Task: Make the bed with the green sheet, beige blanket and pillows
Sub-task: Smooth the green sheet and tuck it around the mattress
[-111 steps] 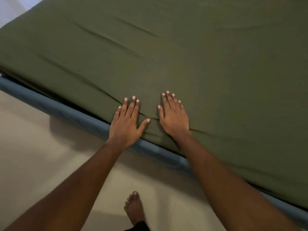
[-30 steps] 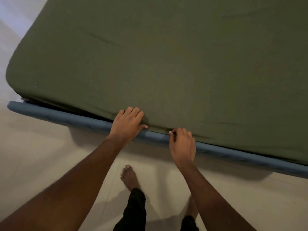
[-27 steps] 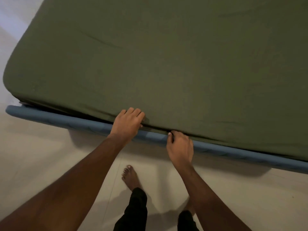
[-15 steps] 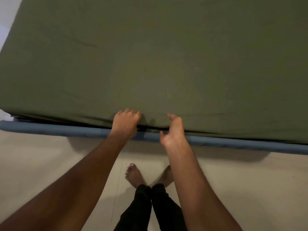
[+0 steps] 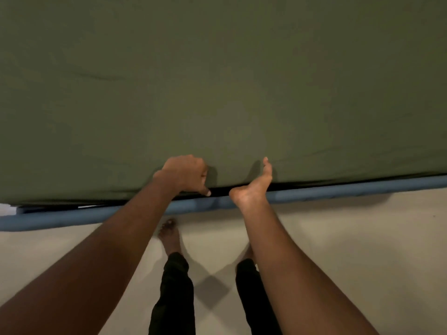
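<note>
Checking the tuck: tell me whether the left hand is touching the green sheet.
Touching. The head view shows the left hand gripping the green sheet at its near edge, fingers curled in.

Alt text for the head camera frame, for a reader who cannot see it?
Two bare hands work the green sheet at the mattress's near edge: the left hand curls over it, the right hand has its fingers hidden under the edge, thumb up. Below run a blue bed rail and a beige floor.
</note>
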